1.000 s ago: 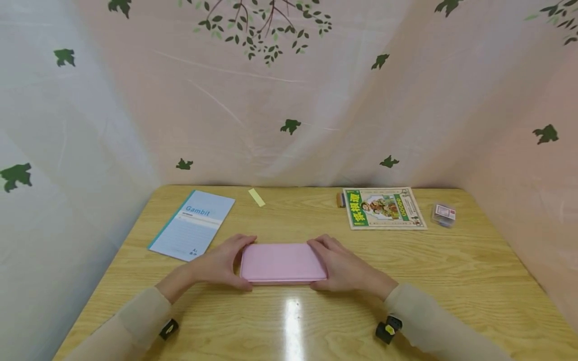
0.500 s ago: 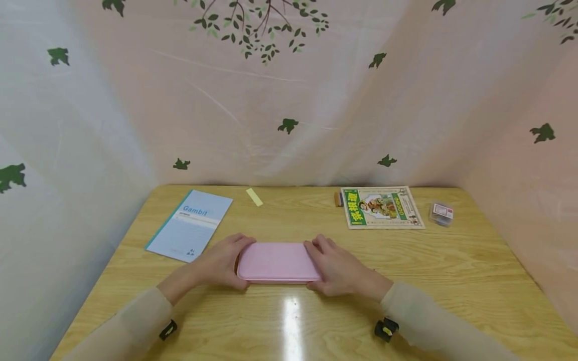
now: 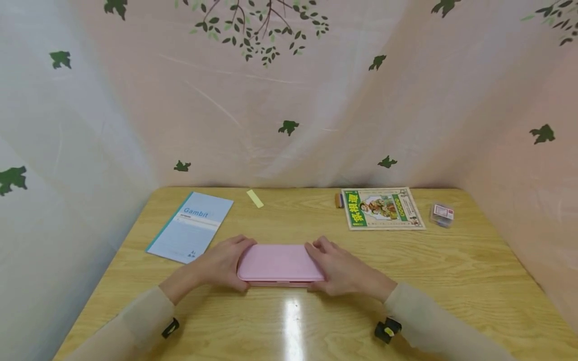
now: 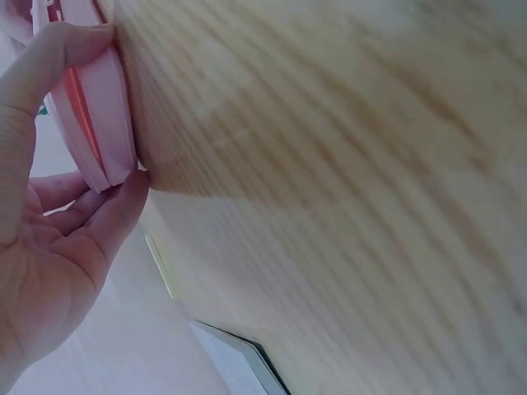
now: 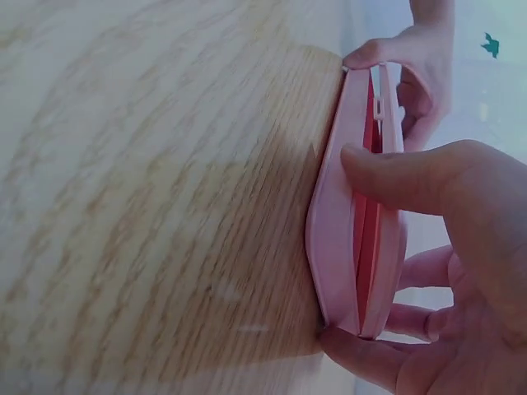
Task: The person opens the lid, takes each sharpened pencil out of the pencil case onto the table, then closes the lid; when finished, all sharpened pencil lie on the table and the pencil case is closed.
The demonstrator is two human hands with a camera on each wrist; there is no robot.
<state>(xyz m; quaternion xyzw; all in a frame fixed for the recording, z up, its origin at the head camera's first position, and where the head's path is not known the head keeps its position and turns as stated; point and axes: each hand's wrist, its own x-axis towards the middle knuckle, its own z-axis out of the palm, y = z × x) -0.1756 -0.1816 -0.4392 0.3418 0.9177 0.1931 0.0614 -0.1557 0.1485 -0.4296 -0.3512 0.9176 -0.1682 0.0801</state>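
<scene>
Between my two hands a pink flat case lies on the wooden table. Its lid stands slightly ajar, and the right wrist view shows a red inside through the gap, with a small clasp on the front edge. My left hand grips the left end, thumb at the near side and fingers round the far corner. At the right end, my right hand holds on the same way, its thumb across the near side. The case's contents are hidden.
A blue notebook lies to the left, close to my left hand. At the back are a yellow paper strip, a printed picture sheet overlapping a small brown item, and a small clear box. A curtain encloses the table.
The lid's front edge has come up a little, so a thin gap now shows along the case's front. Both hands have stayed at its ends throughout.
</scene>
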